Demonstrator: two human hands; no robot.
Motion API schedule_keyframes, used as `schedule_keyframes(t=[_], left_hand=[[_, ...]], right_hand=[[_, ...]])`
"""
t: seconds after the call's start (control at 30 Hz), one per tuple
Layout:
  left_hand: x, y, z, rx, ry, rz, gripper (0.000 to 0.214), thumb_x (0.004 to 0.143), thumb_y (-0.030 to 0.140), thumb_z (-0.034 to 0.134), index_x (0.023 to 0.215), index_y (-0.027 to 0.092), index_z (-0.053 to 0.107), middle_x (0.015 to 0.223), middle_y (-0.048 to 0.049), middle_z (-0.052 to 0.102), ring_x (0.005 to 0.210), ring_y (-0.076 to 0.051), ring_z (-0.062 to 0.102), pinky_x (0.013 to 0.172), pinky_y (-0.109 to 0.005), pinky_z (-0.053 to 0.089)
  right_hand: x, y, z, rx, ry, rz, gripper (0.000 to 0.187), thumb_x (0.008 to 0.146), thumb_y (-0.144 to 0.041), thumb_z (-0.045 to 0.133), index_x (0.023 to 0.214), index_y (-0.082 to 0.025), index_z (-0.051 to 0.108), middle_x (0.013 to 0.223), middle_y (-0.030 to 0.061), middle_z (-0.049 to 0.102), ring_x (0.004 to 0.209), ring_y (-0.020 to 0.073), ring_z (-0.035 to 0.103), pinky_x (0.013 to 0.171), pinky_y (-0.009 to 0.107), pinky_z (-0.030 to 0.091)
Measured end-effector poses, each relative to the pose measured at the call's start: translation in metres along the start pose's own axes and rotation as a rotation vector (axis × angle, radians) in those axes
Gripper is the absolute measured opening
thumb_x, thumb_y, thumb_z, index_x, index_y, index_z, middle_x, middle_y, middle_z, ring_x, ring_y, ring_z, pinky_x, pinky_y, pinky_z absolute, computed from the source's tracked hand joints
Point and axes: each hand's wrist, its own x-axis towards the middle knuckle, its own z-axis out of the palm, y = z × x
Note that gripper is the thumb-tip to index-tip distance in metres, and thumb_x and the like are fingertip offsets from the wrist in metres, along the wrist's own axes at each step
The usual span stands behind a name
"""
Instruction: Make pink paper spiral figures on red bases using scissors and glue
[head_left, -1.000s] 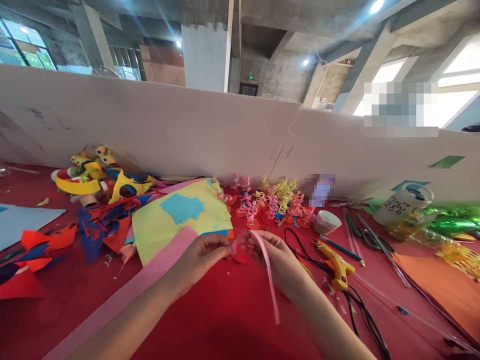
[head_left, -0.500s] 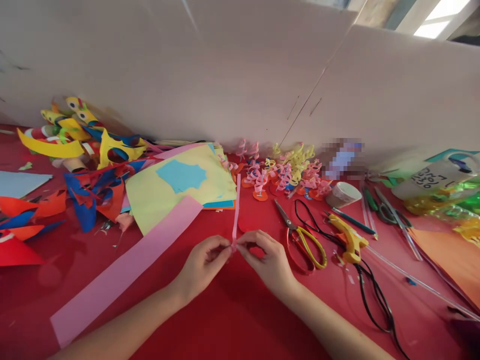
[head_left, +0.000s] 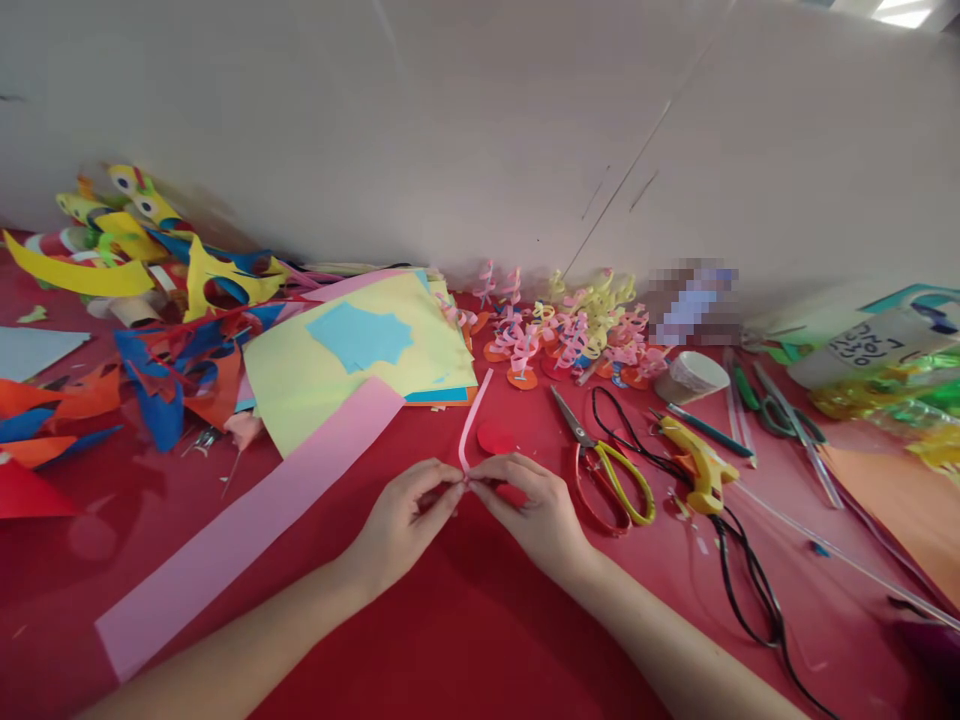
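A thin pink paper strip (head_left: 472,420) rises from between my two hands, bending away toward the far side. My left hand (head_left: 405,512) and my right hand (head_left: 529,505) both pinch its near end with fingertips pressed together, just above the red table (head_left: 450,630). A small red paper disc (head_left: 496,438) lies right behind my right hand. A wide pink paper band (head_left: 247,525) runs diagonally at the left of my left hand.
Scissors (head_left: 604,465) and a yellow glue gun (head_left: 697,460) with a black cord lie to the right. Curled paper pieces (head_left: 570,330) stand at the back by the cardboard wall (head_left: 480,140). Yellow sheets (head_left: 352,350) and paper scraps (head_left: 172,380) fill the left.
The camera tilted down from the ceiling to the table. The strip, first hanging toward me, now stands away from me and has bent slightly. Both hands keep pinching its end.
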Motion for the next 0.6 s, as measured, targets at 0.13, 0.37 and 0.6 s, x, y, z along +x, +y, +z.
schedule_keyframes(t=[0.13,0.37,0.6], left_hand=[[-0.0004,0.0004,-0.0010,0.111,-0.002,0.084,0.015,0.090,0.028,0.046,0.086,0.020,0.058,0.078,-0.0014,0.055,0.068,-0.013,0.058,0.060,-0.024,0.051],[0.0018,0.0005,-0.0052,0.243,-0.003,0.183,0.016,0.089,0.022,0.048,0.086,0.021,0.064,0.081,-0.0023,0.058,0.070,-0.013,0.057,0.062,-0.024,0.047],[0.0068,-0.0041,-0.0085,0.069,0.026,0.034,0.011,0.082,0.030,0.059,0.084,0.020,0.063,0.084,-0.0021,0.059,0.077,-0.015,0.060,0.069,-0.026,0.050]], right_hand=[[0.0018,0.0003,-0.0015,-0.022,-0.031,0.010,0.013,0.083,-0.019,0.058,0.089,-0.025,0.068,0.082,0.0030,0.067,0.072,0.0167,0.064,0.070,0.029,0.053],[0.0037,-0.0003,-0.0053,-0.062,-0.086,0.047,0.011,0.082,-0.016,0.057,0.082,-0.023,0.066,0.076,0.0018,0.064,0.069,0.0155,0.060,0.068,0.028,0.050],[0.0059,0.0045,-0.0058,0.152,-0.160,0.226,0.006,0.082,-0.025,0.059,0.080,-0.021,0.062,0.079,0.0009,0.062,0.076,0.0145,0.058,0.071,0.027,0.047]])
